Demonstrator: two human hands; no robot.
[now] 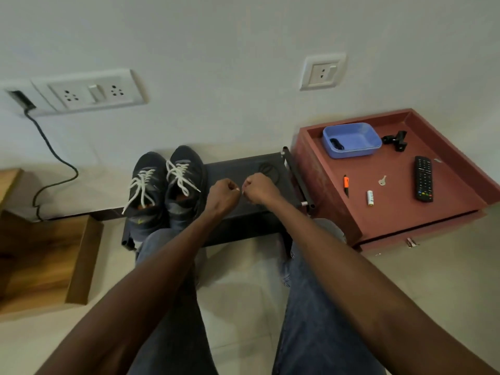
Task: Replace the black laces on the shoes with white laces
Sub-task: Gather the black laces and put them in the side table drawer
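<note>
Nearest, jeans-clad legs run under both forearms. The left hand and right hand are curled into fists close together above a low black counter, each pinching something small and pale; what it is cannot be told. Left of the hands, two dark shoes stand side by side on the counter, threaded with white laces. Right, a red tray carries a remote control and a blue tub.
</note>
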